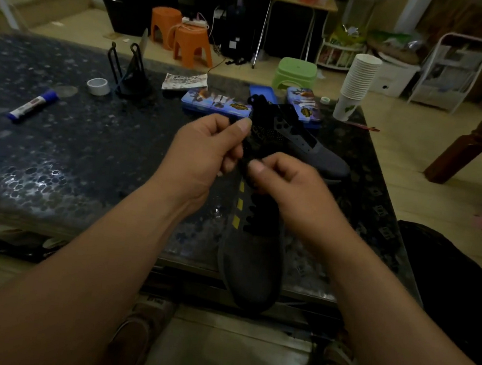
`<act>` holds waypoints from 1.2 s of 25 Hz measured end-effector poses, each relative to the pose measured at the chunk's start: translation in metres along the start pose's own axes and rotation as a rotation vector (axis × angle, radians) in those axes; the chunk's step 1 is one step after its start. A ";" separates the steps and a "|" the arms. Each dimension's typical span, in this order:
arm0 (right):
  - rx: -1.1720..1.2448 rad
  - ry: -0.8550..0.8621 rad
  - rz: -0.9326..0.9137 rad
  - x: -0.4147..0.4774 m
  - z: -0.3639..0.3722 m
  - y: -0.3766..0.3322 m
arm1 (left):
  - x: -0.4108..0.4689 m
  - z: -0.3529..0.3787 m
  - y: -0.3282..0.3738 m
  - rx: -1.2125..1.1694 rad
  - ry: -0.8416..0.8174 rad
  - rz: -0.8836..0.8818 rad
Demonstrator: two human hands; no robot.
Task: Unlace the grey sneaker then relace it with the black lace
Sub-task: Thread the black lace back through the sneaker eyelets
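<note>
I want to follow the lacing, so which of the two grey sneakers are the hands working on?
The nearer sneaker, with yellow stripes: the left hand and right hand pinch its black lace. The farther sneaker lies behind them.

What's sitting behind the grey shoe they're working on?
A second grey sneaker lies just behind it, with blue tins farther back. The left hand and right hand, pinching the black lace, cover the near sneaker's upper end, so whether they touch is hidden.
</note>
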State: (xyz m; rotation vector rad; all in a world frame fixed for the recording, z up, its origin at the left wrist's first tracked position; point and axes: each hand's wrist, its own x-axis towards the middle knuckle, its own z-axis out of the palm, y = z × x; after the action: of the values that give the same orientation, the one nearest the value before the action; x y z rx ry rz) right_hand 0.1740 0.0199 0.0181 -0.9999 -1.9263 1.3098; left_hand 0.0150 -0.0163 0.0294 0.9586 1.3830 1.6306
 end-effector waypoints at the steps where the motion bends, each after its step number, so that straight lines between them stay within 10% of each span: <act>1: 0.045 0.022 -0.014 -0.002 -0.008 -0.001 | 0.001 -0.003 -0.001 -0.038 0.021 -0.024; 7: 0.196 0.044 0.020 -0.013 -0.044 0.002 | 0.007 -0.009 -0.002 -0.335 0.079 -0.141; 13: 0.350 -0.094 0.064 -0.012 -0.050 -0.005 | -0.006 0.018 -0.012 -0.036 -0.032 -0.083; 18: 0.016 -0.177 0.313 -0.014 -0.066 0.015 | 0.001 0.010 -0.017 -0.141 0.078 -0.144; 25: 0.087 -0.054 0.097 -0.008 -0.048 0.005 | -0.026 0.050 -0.022 0.592 -0.384 0.002; 30: 0.337 0.044 0.183 -0.007 -0.046 0.011 | -0.026 0.058 -0.032 0.766 -0.426 0.069</act>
State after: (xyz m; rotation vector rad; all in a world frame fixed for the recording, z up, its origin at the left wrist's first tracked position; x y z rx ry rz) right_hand 0.2175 0.0390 0.0223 -1.0379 -1.5415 1.6349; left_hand 0.0811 -0.0132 0.0037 1.6846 1.6893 0.8320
